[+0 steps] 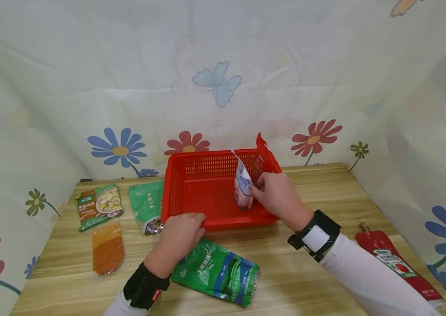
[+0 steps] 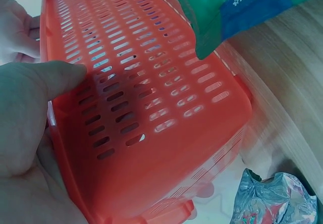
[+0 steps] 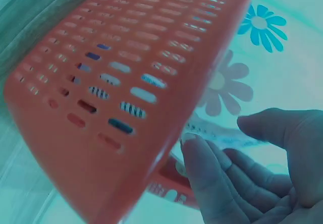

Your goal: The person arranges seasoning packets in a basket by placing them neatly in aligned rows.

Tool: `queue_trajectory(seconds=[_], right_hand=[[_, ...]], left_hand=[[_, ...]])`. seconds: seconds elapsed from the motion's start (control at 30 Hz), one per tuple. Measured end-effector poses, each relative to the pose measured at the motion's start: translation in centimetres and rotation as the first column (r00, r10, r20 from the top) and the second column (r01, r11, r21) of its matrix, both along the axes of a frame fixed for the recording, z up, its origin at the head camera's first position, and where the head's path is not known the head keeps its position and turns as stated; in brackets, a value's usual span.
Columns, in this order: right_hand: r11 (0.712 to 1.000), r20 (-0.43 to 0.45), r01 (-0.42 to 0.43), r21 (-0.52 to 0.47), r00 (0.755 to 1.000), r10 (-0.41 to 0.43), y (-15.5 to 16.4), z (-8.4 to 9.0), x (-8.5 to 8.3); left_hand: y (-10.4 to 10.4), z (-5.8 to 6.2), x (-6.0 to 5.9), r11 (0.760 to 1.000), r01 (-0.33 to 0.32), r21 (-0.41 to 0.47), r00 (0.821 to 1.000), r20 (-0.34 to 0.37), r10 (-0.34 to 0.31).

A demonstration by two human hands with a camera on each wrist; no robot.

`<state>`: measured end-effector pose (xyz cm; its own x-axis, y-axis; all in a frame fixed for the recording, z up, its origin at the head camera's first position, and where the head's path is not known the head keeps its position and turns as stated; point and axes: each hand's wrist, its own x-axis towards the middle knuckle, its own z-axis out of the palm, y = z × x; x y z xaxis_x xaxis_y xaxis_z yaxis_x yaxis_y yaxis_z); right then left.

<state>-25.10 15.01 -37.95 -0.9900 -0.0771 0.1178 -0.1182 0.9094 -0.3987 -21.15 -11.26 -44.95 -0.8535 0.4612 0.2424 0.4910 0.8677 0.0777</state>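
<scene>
My left hand [image 1: 181,232] gripped the red basket's [image 1: 191,184] near rim to steady it on the table [image 1: 325,281]; my right hand's [image 1: 276,191] fingers pinched a white pouch [image 1: 242,184], standing it upright inside, against the right wall.

A red basket [image 1: 191,193] stands at the middle of the table [image 1: 325,272], close to its far edge. The right hand [image 1: 276,193] reaches over the basket's right side and pinches a small white and pink packet [image 1: 241,184], upright inside it. A red packet [image 1: 261,160] leans against the basket's right wall. The left hand [image 1: 179,235] grips the basket's near rim. A green and blue bag [image 1: 219,272] lies just beside that hand, toward the near edge.
</scene>
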Motion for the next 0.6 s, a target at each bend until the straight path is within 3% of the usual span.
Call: queue_trajectory(seconds=[0.17,0.3,0.47,0.6], right_hand=[[1.000,-0.055,-0.028,0.012,0.998,0.029,0.7,-0.1,0.9],[0.994,-0.115,-0.112,0.014,0.987,0.112,1.2,-0.4,1.5],[0.965,-0.191,-0.258,0.050,0.946,0.263,1.9,-1.7,2.6],[0.937,-0.169,-0.345,0.051,0.922,0.349,2.3,-3.1,3.3]], left_hand=[[0.0,0.0,0.0,1.000,-0.001,0.007,1.000,-0.001,0.001],[0.0,0.0,0.0,1.000,-0.007,0.005,1.000,0.000,0.007],[-0.1,0.0,0.0,1.000,-0.004,0.001,1.000,-0.011,0.004],[-0.1,0.0,0.0,1.000,0.013,0.018,1.000,-0.011,-0.013]])
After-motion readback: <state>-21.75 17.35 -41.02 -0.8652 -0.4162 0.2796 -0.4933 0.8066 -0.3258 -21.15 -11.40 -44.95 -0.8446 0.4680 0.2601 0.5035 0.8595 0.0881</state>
